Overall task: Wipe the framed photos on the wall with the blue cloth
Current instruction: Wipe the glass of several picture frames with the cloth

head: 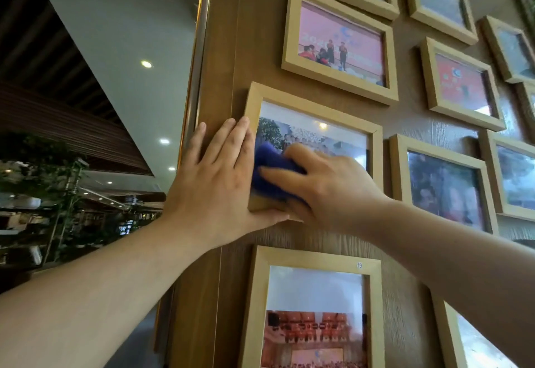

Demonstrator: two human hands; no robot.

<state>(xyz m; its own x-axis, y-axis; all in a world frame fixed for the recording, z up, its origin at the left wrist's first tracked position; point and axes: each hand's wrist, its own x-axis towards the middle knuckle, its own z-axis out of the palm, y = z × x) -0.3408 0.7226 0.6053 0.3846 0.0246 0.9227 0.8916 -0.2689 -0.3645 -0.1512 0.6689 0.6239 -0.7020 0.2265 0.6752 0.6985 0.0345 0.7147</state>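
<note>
Head view: the right hand (pixel 324 182) is bunched around the blue cloth (pixel 267 170) at centre frame, pressing it against the lower left part of the glass of a light wooden framed photo (pixel 315 124). The left hand (pixel 214 176) lies flat and spread, holding nothing, on the wood-grain wall panel (pixel 223 57), its fingers against that frame's left edge and its thumb under the bottom rail, apparently steadying it. The two hands almost touch. The frame's long axis runs left to right, rising slightly toward the right of the picture; the uncovered glass lies up and right of the cloth, so the right hand is the one placed to sweep that way. More framed photos hang above, below and right.
</note>
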